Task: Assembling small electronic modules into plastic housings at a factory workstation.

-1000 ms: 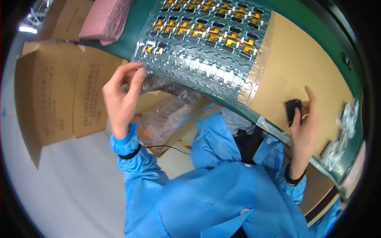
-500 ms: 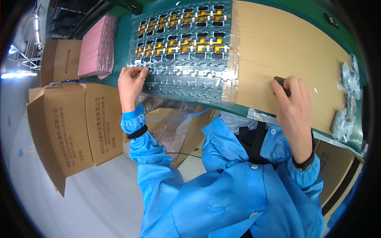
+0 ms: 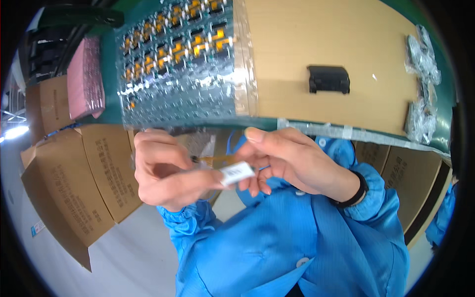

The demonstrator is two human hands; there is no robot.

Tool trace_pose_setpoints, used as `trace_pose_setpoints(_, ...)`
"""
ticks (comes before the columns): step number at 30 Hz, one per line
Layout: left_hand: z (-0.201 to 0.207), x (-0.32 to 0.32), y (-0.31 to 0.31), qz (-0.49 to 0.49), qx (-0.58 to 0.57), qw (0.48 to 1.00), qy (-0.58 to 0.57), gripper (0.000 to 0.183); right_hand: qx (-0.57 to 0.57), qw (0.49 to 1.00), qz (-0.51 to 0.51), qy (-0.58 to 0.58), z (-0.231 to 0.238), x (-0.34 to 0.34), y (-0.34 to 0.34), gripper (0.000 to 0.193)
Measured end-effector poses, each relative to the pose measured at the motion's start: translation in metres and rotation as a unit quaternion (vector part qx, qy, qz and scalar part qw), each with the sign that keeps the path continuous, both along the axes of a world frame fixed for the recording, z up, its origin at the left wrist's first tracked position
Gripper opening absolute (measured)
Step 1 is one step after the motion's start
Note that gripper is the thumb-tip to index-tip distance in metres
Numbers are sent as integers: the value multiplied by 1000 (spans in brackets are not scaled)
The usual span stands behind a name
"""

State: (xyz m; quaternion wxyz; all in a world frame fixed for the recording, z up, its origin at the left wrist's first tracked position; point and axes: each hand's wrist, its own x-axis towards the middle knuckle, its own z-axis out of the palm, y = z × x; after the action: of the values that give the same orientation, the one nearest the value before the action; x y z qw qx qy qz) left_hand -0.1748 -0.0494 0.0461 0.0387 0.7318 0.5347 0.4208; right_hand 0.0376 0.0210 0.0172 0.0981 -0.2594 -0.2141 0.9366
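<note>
My left hand pinches a small flex-cable part with thumb and fingers, in front of the table's near edge. The part has a thin orange flex strip and a flat white label-like end pointing right. My right hand is close beside it, thumb stretched out and fingers loosely curled apart; whether a fingertip touches the strip is hard to tell. On the brown board lies a black plastic fixture. A clear blister tray at left holds rows of orange and black flex parts.
Pink wrapped sheets stand at the far left, above open cardboard boxes. Several clear plastic-wrapped pieces lie along the board's right side. Another cardboard box is below the table at right.
My left hand has come from the tray's left edge toward my body with a flex-cable part. My right hand has let go of the black fixture and moved in beside the left.
</note>
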Motion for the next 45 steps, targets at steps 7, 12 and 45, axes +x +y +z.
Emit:
trace_pose_setpoints(7, -8, 25, 16, -190, 71, 978, -41, 35, 153, 984, -52, 75, -3, 13, -7, 21)
trace_pose_setpoints(12, -13, 50, 2, 19, -86, 968, -234, 24, 159, 971, -176, 18, -2, 14, -7, 16)
trace_pose_setpoints(45, -66, -30, -66, 416, -187, 888, 49, 14, 100, 989, -99, -41, -38, 53, 19, 13)
